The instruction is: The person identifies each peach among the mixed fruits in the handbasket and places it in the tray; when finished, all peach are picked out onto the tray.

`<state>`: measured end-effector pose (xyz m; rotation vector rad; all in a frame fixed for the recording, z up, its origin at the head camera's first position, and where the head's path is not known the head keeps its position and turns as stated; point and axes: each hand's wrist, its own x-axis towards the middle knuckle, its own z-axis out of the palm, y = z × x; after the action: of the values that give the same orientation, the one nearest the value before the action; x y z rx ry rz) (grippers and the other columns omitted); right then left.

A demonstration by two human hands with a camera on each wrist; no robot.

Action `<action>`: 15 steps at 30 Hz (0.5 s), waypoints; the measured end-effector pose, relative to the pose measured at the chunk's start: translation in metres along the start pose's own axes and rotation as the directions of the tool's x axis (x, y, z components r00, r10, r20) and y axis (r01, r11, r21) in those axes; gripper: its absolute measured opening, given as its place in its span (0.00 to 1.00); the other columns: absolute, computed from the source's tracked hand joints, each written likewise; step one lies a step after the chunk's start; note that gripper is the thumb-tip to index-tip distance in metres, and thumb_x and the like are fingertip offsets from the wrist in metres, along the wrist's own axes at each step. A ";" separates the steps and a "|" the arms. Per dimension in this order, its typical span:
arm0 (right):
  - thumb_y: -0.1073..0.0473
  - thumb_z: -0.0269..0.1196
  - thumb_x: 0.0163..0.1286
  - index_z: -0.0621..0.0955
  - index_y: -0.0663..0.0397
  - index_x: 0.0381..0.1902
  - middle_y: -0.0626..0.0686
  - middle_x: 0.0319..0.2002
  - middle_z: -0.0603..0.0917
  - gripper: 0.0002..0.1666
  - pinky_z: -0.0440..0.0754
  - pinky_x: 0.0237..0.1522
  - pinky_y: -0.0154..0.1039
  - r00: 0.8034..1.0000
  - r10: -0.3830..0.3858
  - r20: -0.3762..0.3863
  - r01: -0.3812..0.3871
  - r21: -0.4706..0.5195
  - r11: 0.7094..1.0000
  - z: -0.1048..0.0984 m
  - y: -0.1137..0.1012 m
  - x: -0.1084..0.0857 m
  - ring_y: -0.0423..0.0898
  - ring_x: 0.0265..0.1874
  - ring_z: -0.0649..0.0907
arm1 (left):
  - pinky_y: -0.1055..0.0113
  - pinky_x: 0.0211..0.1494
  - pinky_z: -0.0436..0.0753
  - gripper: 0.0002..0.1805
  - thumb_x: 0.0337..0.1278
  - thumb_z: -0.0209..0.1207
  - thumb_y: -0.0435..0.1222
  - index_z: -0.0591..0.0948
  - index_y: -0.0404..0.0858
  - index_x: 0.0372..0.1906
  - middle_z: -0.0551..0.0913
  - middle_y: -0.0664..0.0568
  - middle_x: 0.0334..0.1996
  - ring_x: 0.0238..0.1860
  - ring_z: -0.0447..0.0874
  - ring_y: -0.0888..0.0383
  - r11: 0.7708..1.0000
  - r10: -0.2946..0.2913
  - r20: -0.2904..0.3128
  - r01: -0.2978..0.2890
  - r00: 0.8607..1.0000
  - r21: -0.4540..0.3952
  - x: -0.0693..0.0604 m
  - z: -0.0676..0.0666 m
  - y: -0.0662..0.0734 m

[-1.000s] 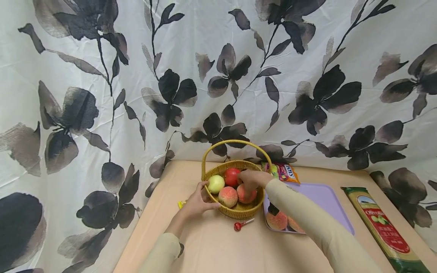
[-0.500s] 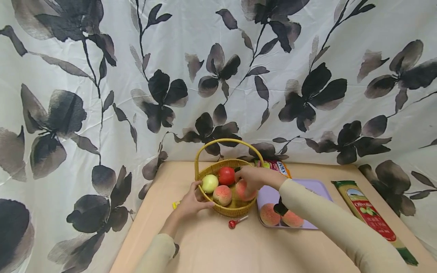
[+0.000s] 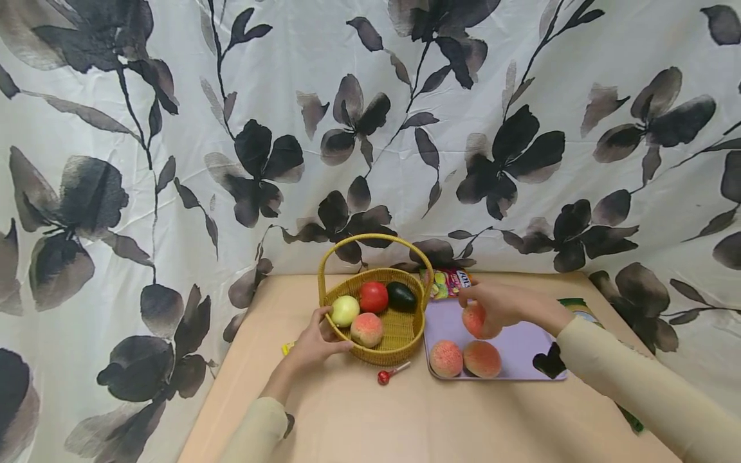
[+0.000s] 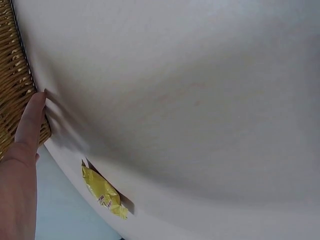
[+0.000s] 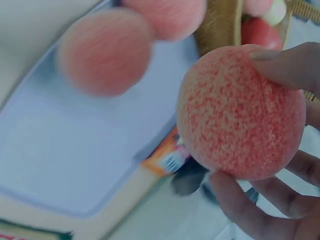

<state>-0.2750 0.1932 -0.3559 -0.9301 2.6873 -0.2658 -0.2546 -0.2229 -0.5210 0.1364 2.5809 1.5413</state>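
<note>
Over the purple tray (image 3: 521, 368), my right hand (image 3: 496, 310) grips a peach (image 3: 475, 320); the right wrist view shows fingers and thumb curled round this peach (image 5: 241, 112). Two other peaches (image 3: 446, 358) (image 3: 483, 359) lie on the tray's near left part. My left hand (image 3: 315, 342) holds the left rim of the yellow wicker basket (image 3: 384, 357), its thumb along the near side. Inside the basket are a pale green fruit (image 3: 345, 311), a red fruit (image 3: 374, 297), a dark eggplant-like piece (image 3: 401, 297) and a peach (image 3: 367, 330).
A red lollipop (image 3: 384, 377) lies in front of the basket. A colourful candy bag (image 3: 450, 283) is behind the tray. A yellow wrapped piece (image 4: 104, 192) lies left of the basket. The green package (image 3: 579, 308) at the right is partly behind my right arm. Floral cloth hangs behind.
My right hand has lifted a peach out of the basket and moved right, over the tray. The dark piece in the basket is now uncovered. My left hand stays at the rim; the view has shifted.
</note>
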 end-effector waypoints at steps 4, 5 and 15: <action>0.63 0.83 0.42 0.84 0.48 0.45 0.53 0.39 0.76 0.30 0.82 0.30 0.38 0.996 0.093 0.001 -0.093 -0.031 0.995 0.007 0.019 -0.021 0.49 0.36 0.77 | 0.37 0.79 0.63 0.59 0.49 0.79 0.50 0.54 0.45 0.80 0.54 0.37 0.83 0.81 0.56 0.35 1.000 -0.006 0.003 0.005 1.000 0.008 -0.001 -0.001 0.000; 0.64 0.83 0.41 0.84 0.48 0.44 0.53 0.39 0.76 0.30 0.83 0.29 0.38 0.994 0.113 0.003 -0.113 -0.040 0.993 0.010 0.024 -0.024 0.50 0.37 0.77 | 0.37 0.79 0.63 0.59 0.49 0.79 0.51 0.54 0.46 0.79 0.54 0.37 0.83 0.81 0.56 0.35 1.000 -0.009 0.002 0.009 1.000 0.008 0.000 -0.001 0.000; 0.70 0.81 0.42 0.85 0.54 0.39 0.52 0.36 0.77 0.24 0.82 0.35 0.42 0.971 0.206 0.119 -0.201 -0.057 0.978 0.056 0.054 -0.034 0.49 0.35 0.76 | 0.34 0.79 0.60 0.58 0.50 0.79 0.50 0.54 0.45 0.79 0.53 0.38 0.83 0.82 0.52 0.34 1.000 0.000 0.005 0.000 1.000 0.003 0.001 -0.002 -0.002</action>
<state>-0.2624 0.2520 -0.4156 -0.6519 2.6548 -0.1002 -0.2555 -0.2250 -0.5217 0.1399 2.5789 1.5350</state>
